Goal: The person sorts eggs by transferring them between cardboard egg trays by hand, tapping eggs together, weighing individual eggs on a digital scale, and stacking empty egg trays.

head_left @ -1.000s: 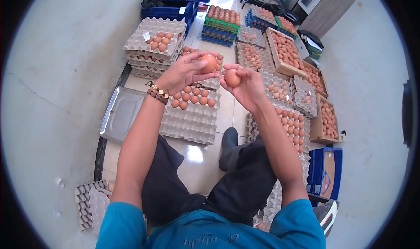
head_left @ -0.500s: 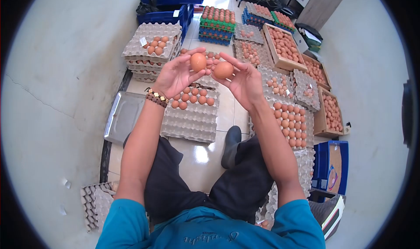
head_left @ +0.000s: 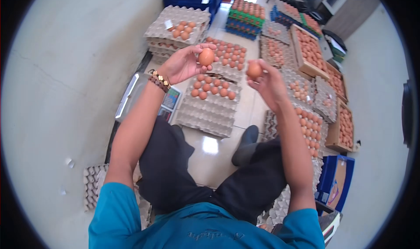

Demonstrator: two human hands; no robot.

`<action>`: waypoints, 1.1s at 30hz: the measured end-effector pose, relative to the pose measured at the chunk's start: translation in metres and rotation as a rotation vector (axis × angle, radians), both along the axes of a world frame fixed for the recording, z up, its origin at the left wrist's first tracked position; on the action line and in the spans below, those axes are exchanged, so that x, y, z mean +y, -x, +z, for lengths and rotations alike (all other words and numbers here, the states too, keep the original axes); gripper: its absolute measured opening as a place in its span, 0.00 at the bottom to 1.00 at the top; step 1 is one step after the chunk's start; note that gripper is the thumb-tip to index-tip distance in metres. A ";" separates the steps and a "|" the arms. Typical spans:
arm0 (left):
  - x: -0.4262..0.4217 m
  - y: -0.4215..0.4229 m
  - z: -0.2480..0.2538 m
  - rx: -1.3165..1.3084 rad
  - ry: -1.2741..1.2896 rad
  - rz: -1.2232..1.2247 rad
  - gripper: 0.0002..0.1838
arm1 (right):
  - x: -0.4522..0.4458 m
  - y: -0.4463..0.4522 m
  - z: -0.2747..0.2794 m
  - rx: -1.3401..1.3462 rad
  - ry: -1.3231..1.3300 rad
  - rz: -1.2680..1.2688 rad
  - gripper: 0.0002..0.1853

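My left hand [head_left: 186, 63] is closed around a brown egg [head_left: 206, 56], held up over the trays in front of me. Farther right, my right hand [head_left: 270, 83] grips a second brown egg [head_left: 254, 69] between thumb and fingers; it looks slightly blurred. Below the left hand lies a grey pulp egg tray [head_left: 205, 113], with brown eggs in its far rows and bare cups nearer me. Just beyond it, another tray holds rows of brown eggs [head_left: 227, 52]. To the right of my right arm, a further tray carries eggs [head_left: 309, 128].
Stacked grey trays [head_left: 177, 24] stand at the far left, beside green and blue plastic trays [head_left: 245, 19] of eggs. Wooden crates [head_left: 334, 131] full of eggs line the right. A metal scale with a keypad [head_left: 171, 98] sits left, and a blue crate [head_left: 337, 179] lies at lower right.
My hands have moved apart, the right one swinging to the right with its egg. The view has shifted, and the scale's keypad now shows beside my left forearm.
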State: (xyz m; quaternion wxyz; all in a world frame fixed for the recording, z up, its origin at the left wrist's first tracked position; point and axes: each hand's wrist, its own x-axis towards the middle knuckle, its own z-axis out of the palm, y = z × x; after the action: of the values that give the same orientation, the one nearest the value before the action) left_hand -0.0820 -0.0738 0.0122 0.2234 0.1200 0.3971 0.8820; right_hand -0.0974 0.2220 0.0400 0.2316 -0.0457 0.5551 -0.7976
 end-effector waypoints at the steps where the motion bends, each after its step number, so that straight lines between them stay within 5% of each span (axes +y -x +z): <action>1: -0.018 -0.005 -0.004 -0.010 0.094 0.060 0.25 | 0.002 0.001 -0.001 0.023 -0.029 0.006 0.23; 4: -0.070 -0.029 -0.044 -0.071 0.452 0.359 0.25 | 0.005 -0.006 0.013 0.117 -0.091 0.034 0.23; 9: -0.182 -0.089 -0.251 -0.122 1.313 0.813 0.24 | 0.000 -0.007 0.008 0.117 -0.209 0.062 0.19; 11: -0.189 -0.119 -0.298 -0.224 1.674 0.934 0.24 | -0.001 -0.005 0.005 0.152 -0.261 0.058 0.19; 18: -0.169 -0.155 -0.338 -0.200 1.808 1.116 0.21 | 0.001 -0.003 -0.004 0.206 -0.368 0.019 0.23; 21: -0.165 -0.158 -0.339 -0.296 1.719 1.010 0.22 | -0.002 -0.006 -0.004 0.207 -0.378 0.034 0.23; 24: -0.159 -0.157 -0.331 -0.196 1.821 1.019 0.25 | -0.008 -0.005 -0.009 0.224 -0.364 0.079 0.24; 25: -0.149 -0.158 -0.330 0.030 2.020 1.159 0.28 | -0.012 -0.007 -0.007 0.197 -0.351 0.089 0.24; 27: -0.121 -0.128 -0.286 0.314 1.845 1.269 0.28 | -0.021 -0.009 -0.014 0.280 -0.408 0.110 0.23; 30: -0.062 -0.087 -0.192 0.108 0.930 0.654 0.25 | -0.040 -0.014 -0.026 0.513 -0.594 0.147 0.23; 32: -0.013 -0.087 -0.111 -0.128 0.353 0.327 0.32 | -0.060 -0.021 -0.035 0.712 -0.693 0.181 0.23; 33: 0.001 -0.085 -0.097 -0.067 0.314 0.231 0.35 | -0.068 -0.022 -0.039 0.744 -0.695 0.238 0.24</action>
State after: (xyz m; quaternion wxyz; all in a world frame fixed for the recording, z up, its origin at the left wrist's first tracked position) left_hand 0.0033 -0.0728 -0.0844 0.1496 0.0077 0.5331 0.8327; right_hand -0.0753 0.1539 0.0013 0.1094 -0.3090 0.8227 -0.4645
